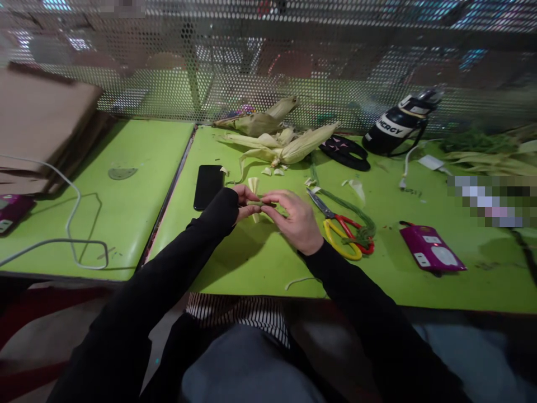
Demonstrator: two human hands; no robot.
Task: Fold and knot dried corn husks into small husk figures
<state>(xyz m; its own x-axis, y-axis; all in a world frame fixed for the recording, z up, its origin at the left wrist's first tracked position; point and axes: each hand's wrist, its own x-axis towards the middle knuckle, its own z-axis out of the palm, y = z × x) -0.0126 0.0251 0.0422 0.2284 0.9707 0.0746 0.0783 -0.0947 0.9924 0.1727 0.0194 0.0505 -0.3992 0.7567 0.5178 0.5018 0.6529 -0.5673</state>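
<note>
Both hands meet over the green table, fingertips almost touching. My left hand pinches a folded strip of pale corn husk, whose ends stick out above and below the fingers. My right hand closes its thumb and fingers at the same spot, on a thin greenish strand that crosses the husk; its exact form is hard to make out. Right of my right hand lie scissors with one yellow and one red handle, blades partly apart. A hank of green string runs over and beside them.
A black phone lies beside my left wrist. Behind are corn husks, husk scraps, a black oval object and a dark bottle. A purple device sits right; brown cardboard and a cable left.
</note>
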